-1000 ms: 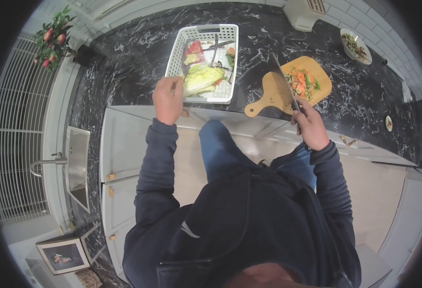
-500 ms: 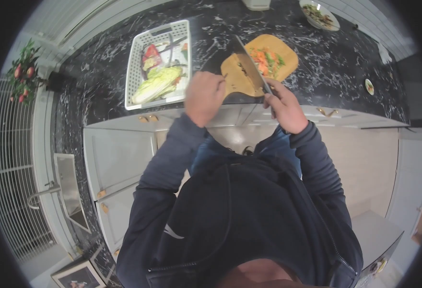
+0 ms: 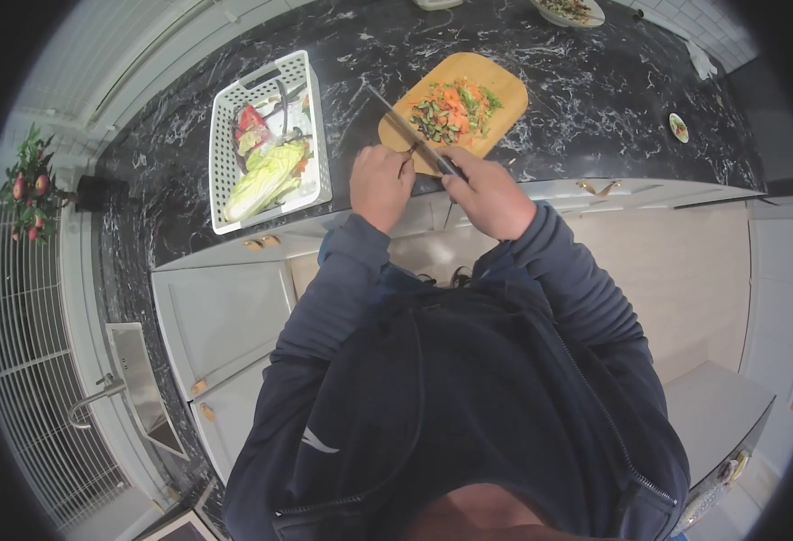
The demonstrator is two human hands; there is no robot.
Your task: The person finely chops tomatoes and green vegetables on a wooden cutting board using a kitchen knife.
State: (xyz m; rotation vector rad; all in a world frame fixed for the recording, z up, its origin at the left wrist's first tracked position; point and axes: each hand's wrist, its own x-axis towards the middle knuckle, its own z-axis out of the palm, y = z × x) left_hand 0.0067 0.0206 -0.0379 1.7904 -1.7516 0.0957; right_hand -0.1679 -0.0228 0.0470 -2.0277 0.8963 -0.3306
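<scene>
My right hand (image 3: pixel 491 194) grips the dark handle of a kitchen knife (image 3: pixel 404 124), its blade slanting up and left over the near left part of a wooden cutting board (image 3: pixel 496 79). Chopped vegetables (image 3: pixel 453 110), orange, dark green and light green pieces, lie on the board. Close to the blade, at the board's near left edge, is my left hand (image 3: pixel 381 187). Its fingers are curled together, and whatever they pinch is too small to make out.
To the left stands a white perforated basket (image 3: pixel 219 171) with a leafy cabbage (image 3: pixel 266 187) and a red package (image 3: pixel 250 124) in it. A bowl of food (image 3: pixel 572 13) sits at the back of the dark marbled counter (image 3: pixel 595 117). A small dish (image 3: pixel 679 128) lies right.
The knife has swung left, away from the chopped pieces, so more of them show. My right hand has moved left, nearer the left hand. The whole view has shifted a little.
</scene>
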